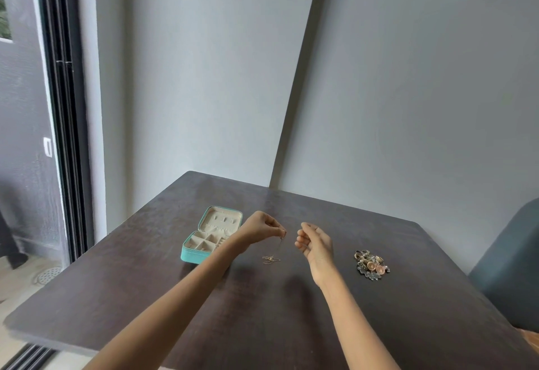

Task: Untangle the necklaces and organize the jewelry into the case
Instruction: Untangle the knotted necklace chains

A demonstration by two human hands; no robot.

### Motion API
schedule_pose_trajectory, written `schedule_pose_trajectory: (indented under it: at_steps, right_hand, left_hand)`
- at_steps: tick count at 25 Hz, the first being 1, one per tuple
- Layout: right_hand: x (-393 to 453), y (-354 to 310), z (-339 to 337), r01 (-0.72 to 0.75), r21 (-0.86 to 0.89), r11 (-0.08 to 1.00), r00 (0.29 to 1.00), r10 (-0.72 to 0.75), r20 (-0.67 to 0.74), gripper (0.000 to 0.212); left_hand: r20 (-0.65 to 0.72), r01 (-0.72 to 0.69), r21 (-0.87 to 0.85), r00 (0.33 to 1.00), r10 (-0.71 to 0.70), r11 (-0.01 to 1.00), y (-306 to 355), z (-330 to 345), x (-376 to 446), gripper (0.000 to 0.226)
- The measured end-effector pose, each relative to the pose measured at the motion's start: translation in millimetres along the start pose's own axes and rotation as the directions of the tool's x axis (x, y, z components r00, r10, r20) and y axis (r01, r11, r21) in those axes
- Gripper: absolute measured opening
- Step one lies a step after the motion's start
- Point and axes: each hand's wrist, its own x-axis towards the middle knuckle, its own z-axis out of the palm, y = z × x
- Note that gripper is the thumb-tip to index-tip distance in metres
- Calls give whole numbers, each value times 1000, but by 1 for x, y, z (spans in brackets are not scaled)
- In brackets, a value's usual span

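A thin gold necklace (275,251) dangles from the left hand (261,227), pinched at the fingertips, its lower end bunched on the dark table (291,311). The right hand (316,242) hovers beside it, fingers loosely curled, holding nothing. The teal case (210,235) lies open to the left; a jewelry pile (371,264) sits to the right.

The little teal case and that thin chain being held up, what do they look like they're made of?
The case: a teal shell, maybe faux leather or fabric, with a cream, velvety-looking padded lining, matte and soft-edged. The chain, pinched by the left hand: fine gold-coloured metal, judging by its thin glinting strand; real gold or plating cannot be told.
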Motion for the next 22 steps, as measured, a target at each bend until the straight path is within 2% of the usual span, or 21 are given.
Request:
schedule_pose_trajectory:
  at_steps: [3, 5, 9, 11, 13, 18, 22]
  right_hand:
    - [-1, 8, -2, 47, -254, 966, 993, -19, 112, 7]
    - [-1, 12, -1, 76, -346, 935, 986, -19, 164, 8]
    - [0, 14, -1, 107, -394, 913, 988, -55, 141, 8]
    - [0, 12, -2, 93, -372, 923, 993, -60, 100, 13]
    - [1, 9, -5, 87, -350, 933, 995, -63, 80, 15]
    - [0, 11, -4, 167, -451, 876, 969, -61, 240, 8]
    - [3, 13, -3, 165, -443, 881, 977, -84, 197, 15]
  left_hand:
    - [15, -4, -67, 1000, 5, 998, 2, 0, 4, 12]
    - [19, -11, -89, 1000, 13, 996, 1, 1, 5, 15]
    - [23, -11, -90, 1000, 13, 996, -1, 0, 4, 15]
    - [46, 3, -86, 999, 1, 996, -3, -3, 5, 8]
    - [64, 13, -92, 998, -7, 996, -4, -5, 5, 13]
    - [92, -3, -79, 996, 11, 997, 0, -5, 5, 12]
    - [88, -12, -61, 996, 18, 998, 2, -5, 6, 10]
